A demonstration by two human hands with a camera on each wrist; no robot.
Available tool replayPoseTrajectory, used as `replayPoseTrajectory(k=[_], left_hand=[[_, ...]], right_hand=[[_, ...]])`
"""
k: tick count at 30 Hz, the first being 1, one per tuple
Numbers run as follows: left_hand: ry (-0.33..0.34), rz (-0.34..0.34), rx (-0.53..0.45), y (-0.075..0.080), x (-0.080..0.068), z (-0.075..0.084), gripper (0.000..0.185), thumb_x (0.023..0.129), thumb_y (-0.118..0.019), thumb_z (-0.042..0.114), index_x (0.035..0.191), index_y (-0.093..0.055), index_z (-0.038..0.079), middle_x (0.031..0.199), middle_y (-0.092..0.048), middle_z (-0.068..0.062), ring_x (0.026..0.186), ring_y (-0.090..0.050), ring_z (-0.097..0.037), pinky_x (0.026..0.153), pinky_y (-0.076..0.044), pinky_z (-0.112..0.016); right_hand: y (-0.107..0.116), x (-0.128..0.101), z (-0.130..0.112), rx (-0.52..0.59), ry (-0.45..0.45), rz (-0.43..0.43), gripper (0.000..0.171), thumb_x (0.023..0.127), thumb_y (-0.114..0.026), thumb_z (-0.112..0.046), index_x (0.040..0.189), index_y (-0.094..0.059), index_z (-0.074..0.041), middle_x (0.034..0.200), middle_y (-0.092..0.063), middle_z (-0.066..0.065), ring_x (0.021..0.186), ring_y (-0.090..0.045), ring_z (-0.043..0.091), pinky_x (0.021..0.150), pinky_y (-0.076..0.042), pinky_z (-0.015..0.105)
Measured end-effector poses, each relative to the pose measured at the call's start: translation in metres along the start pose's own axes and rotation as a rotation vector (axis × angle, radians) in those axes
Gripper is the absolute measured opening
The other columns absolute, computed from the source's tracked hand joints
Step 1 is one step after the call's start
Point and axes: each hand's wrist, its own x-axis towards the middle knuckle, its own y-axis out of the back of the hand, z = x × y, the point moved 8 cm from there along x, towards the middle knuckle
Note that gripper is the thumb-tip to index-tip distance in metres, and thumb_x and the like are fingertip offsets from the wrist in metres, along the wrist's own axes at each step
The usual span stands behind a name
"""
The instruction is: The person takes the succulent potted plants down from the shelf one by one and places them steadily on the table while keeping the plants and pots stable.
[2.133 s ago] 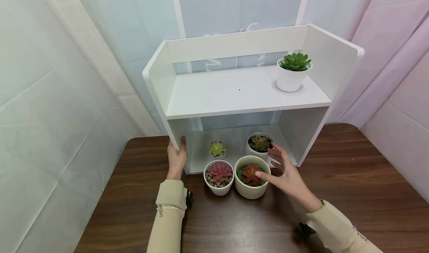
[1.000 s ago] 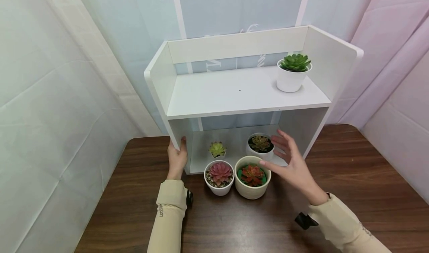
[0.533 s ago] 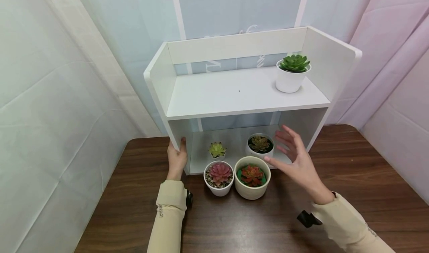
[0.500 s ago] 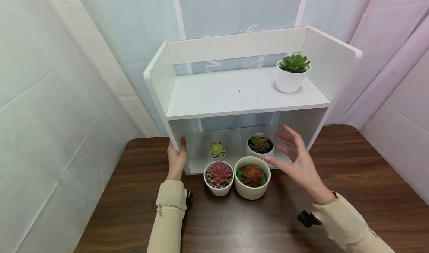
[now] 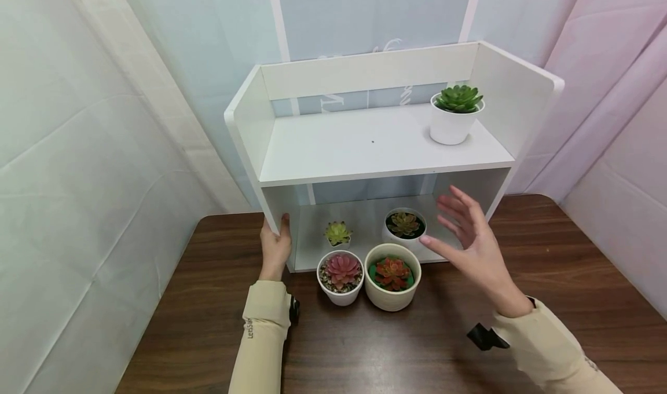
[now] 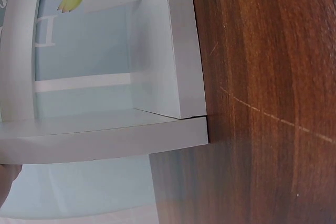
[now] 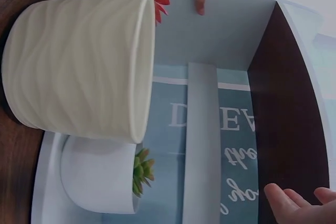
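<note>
My left hand [image 5: 275,248] grips the left side panel of a white two-tier shelf [image 5: 365,142], thumb on the inner face. My right hand [image 5: 479,255] hovers with spread, loosely bent fingers and holds nothing, right of the pots. Nearest it are a cream ribbed pot [image 5: 392,298] with a red succulent, standing before the shelf, and a white pot [image 5: 405,239] with a brownish-green succulent on the lower board. In the right wrist view, the cream pot [image 7: 79,66] looms large and the right hand's fingertips [image 7: 283,203] show low right.
A white pot [image 5: 341,295] with a pink succulent stands beside the cream pot. Behind it, a small pot with a yellow-green succulent [image 5: 338,232] is on the lower board. A green succulent in a white pot [image 5: 451,124] stands on the upper board, above the wooden table [image 5: 365,353].
My right hand has drawn away from the cream pot, shifting right and slightly up, its fingers still spread. My left hand and the pots have stayed in place.
</note>
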Motion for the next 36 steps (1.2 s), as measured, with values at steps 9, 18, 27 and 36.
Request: replayPoseTrajectory(k=[9,18,27,36], left_hand=[[0.008,-0.001,0.004,0.0,0.0,0.001,0.038,0.099,-0.044,-0.001,0.136,-0.039,-0.009,0.131,-0.046,-0.035,0.125,-0.045,-0.046,0.104,-0.035,-0.06],[0.021,0.0,-0.006,-0.001,0.006,-0.023,0.041,0.099,-0.044,0.001,0.139,-0.038,-0.007,0.134,-0.046,-0.032,0.127,-0.043,-0.048,0.104,-0.035,-0.06],[0.012,0.017,0.003,0.0,0.007,-0.038,0.041,0.101,-0.047,0.01,0.141,-0.04,0.002,0.135,-0.049,-0.024,0.128,-0.045,-0.038,0.105,-0.035,-0.056],[0.013,0.021,-0.015,0.0,0.007,-0.037,0.041,0.101,-0.047,0.01,0.14,-0.04,0.002,0.134,-0.049,-0.025,0.127,-0.046,-0.039,0.104,-0.036,-0.057]], right_hand=[[0.005,0.003,-0.013,0.102,0.062,0.01,0.085,0.073,-0.066,0.024,0.146,-0.033,-0.005,0.135,-0.05,0.007,0.123,-0.052,0.011,0.101,-0.041,0.019],[0.011,0.007,-0.026,0.116,0.107,0.011,0.081,0.074,-0.065,0.024,0.144,-0.034,-0.002,0.137,-0.05,0.01,0.125,-0.051,0.015,0.101,-0.041,0.019],[0.019,0.01,-0.039,0.16,0.137,0.028,0.08,0.073,-0.063,0.027,0.144,-0.033,0.003,0.136,-0.052,0.009,0.125,-0.052,0.015,0.101,-0.041,0.02],[0.027,0.015,-0.047,0.23,0.179,0.052,0.079,0.071,-0.062,0.03,0.142,-0.036,0.005,0.137,-0.052,0.013,0.127,-0.051,0.019,0.101,-0.042,0.022]])
